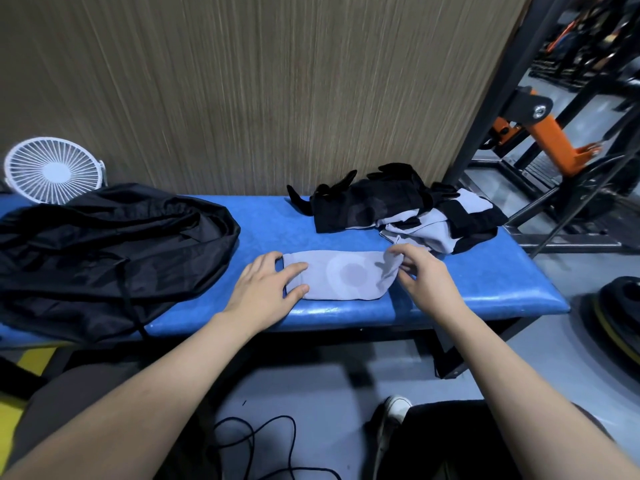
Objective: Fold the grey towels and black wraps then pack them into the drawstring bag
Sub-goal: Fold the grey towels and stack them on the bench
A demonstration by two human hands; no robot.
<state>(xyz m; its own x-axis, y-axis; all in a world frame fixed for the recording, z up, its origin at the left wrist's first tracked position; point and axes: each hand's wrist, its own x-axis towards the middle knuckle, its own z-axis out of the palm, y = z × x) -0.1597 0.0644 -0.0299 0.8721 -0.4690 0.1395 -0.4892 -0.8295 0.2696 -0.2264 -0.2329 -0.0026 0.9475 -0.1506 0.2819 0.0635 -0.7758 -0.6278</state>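
**Cloth on a glossy bench**

You have a smooth, matt grey towel point(341, 279) on the blue bench point(485, 285), whose padded cover shines like vinyl. The drawstring bag point(104, 244) is thin black fabric with a faint sheen. Behind stands a streaked, wood-look wall panel point(259, 81) and 1 white plastic fan point(53, 169).

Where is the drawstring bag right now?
In the head view, the black drawstring bag lies crumpled on the left of the blue bench, before the white fan.
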